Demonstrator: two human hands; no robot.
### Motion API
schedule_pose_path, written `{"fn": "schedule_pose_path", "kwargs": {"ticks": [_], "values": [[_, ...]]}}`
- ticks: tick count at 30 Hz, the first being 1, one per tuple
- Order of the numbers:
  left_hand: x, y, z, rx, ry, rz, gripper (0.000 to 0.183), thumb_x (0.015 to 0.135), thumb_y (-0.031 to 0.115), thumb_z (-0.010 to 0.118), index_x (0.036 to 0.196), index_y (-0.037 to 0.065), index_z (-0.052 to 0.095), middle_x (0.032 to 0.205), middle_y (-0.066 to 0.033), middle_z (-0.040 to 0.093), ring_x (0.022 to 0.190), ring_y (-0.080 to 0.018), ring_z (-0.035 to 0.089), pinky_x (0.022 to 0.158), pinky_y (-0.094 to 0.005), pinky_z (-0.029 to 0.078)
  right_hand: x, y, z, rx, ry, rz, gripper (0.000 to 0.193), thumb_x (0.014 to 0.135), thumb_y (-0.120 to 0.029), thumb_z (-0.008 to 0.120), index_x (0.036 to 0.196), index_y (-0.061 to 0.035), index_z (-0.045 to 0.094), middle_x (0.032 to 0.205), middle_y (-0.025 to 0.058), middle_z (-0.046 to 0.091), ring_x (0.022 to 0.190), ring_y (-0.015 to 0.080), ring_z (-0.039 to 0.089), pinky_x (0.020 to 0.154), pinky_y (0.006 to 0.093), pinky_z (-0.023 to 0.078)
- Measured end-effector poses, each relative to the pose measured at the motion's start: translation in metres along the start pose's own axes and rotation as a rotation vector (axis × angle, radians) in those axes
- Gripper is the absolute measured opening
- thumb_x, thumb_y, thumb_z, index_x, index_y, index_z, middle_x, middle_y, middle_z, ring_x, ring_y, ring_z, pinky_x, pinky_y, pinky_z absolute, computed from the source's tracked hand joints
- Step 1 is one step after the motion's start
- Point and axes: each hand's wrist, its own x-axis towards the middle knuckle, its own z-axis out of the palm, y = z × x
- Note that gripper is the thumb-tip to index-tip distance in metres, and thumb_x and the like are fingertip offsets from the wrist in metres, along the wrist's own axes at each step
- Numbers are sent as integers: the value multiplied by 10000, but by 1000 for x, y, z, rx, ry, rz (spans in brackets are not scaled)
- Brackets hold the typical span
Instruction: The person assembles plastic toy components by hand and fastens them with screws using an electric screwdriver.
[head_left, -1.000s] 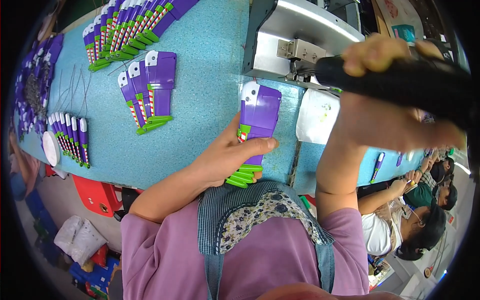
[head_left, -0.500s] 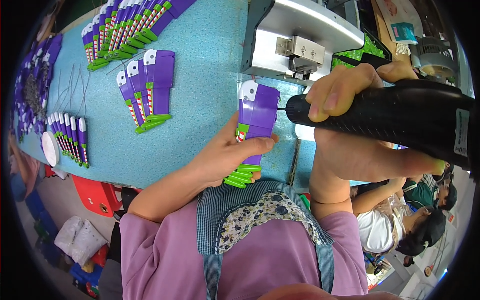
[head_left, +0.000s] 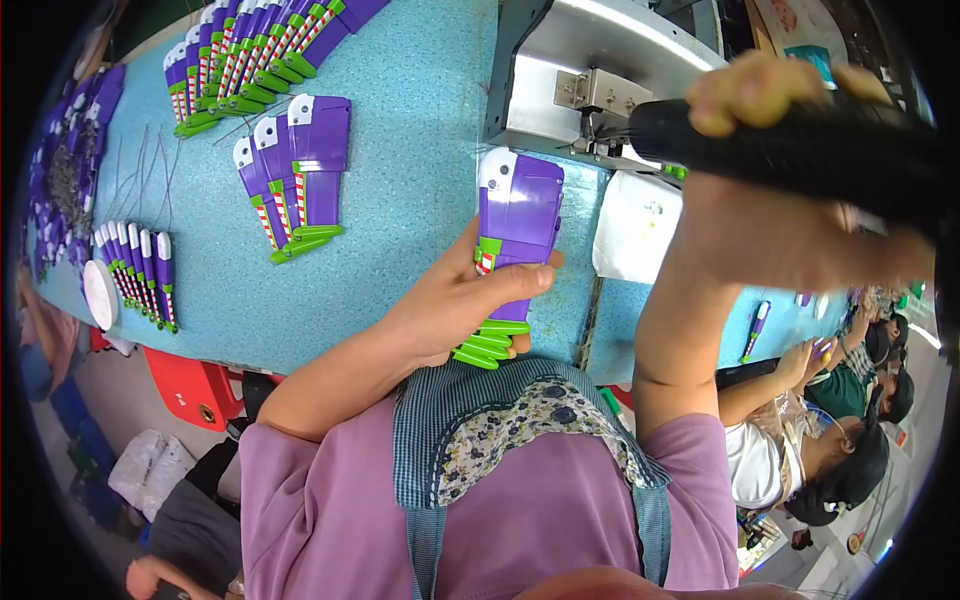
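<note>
My left hand (head_left: pixel 455 300) is closed round a toy wing (head_left: pixel 525 205) of stacked purple panels with a white corner, a red-striped strip and green tips. The thumb lies across its front above the tips. At the right, my right hand (head_left: pixel 755 235) grips a black power screwdriver (head_left: pixel 790 150), both smeared by motion. The screwdriver's nose is beside a small metal fixture (head_left: pixel 605 92) on the grey metal machine (head_left: pixel 545 75), apart from the wing. Whether its bit touches the fixture I cannot tell.
On the blue table (head_left: pixel 400 180), fanned purple wings (head_left: pixel 325 130) lie left of my hand, with several more at the back. Narrow wing pieces (head_left: pixel 140 270) are beside a white disc (head_left: pixel 100 295). A white sheet (head_left: pixel 632 235) is at right. Co-workers (head_left: pixel 770 460) sit right; a red stool (head_left: pixel 190 385) stands left.
The screwdriver in my right hand has moved from the wing's right edge up and away to the metal fixture. My left hand keeps hold of the wing. A person has come into the lower left.
</note>
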Motion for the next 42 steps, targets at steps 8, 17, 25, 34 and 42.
{"fn": "schedule_pose_path", "kwargs": {"ticks": [8,17,25,34,42], "values": [[-1,-4,-7,-75,2,67,506,839,136,653,1250,55,370,1137,-108,564,696,-159,591,494,-308,530,-33,1,28,25,106,93,1002,709,-875,307,1259,-45,421,751,131,540,604,215,515,564,339,426],[0,-4,-3,-36,37,44,494,844,118,648,1245,48,367,1133,-103,571,730,-143,592,500,-303,530,-48,0,33,-65,161,206,1007,664,-890,354,1212,-47,391,745,135,561,601,211,527,558,329,448],[0,-5,-6,-30,34,46,516,851,122,644,1271,60,351,1139,-105,563,809,-139,583,507,-301,531,-48,5,34,1,198,205,1012,658,-893,365,1212,-48,403,734,130,556,590,208,526,549,327,449],[-3,-2,-3,-51,1,104,502,849,147,642,1264,56,376,1166,-112,551,733,-147,587,487,-297,527,3,6,-7,11,-173,-16,947,720,-837,401,1238,-47,459,836,175,574,744,270,538,632,384,424],[-4,-4,-7,-72,3,104,481,849,127,638,1253,50,390,1153,-108,566,668,-152,599,478,-301,529,-38,-1,27,7,93,82,968,722,-854,354,1236,-36,420,758,145,563,597,217,523,532,320,427]]}}
